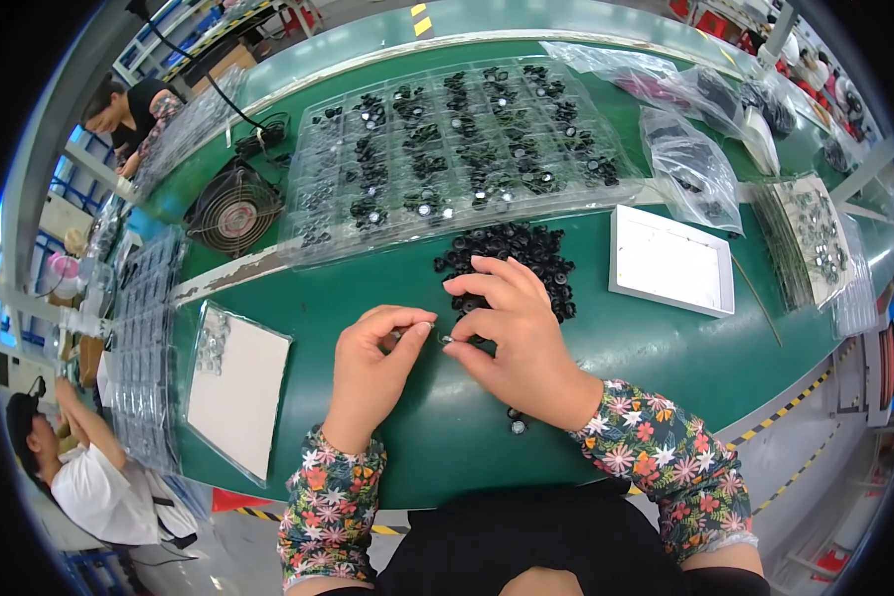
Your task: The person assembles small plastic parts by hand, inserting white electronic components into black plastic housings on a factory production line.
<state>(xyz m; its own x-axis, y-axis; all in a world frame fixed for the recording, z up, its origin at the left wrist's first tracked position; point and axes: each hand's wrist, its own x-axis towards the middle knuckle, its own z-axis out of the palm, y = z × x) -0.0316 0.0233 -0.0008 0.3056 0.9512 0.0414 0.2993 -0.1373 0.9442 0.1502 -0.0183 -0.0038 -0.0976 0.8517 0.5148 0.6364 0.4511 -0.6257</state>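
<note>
Head view shows both bare hands meeting at the middle of the frame over a green work table [666, 348]. Left hand [372, 363], coming up from a flowered sleeve at the lower centre, has its fingers curled narrow, thumb and forefinger pinched together on something too small to make out. Right hand [512, 333] sits just beside it, fingertips nearly touching those of the left, and pinches a small black ring-shaped part [450, 341] with a bright glint at its tip; the other fingers arch loosely above. Directly behind the right hand, toward the upper centre, lies a loose heap of small black round parts [512, 248], touching the fingers. Beyond the heap a large clear plastic compartment tray [447, 149] holds more black parts in rows. A shallow white rectangular tray [670, 260] rests at the right, well apart from the hands, and a flat white tray [236, 389] lies at the lower left. Two small dark parts [515, 421] lie below the right wrist. A round black wire-guard fan [234, 209] stands at the upper left.
</note>
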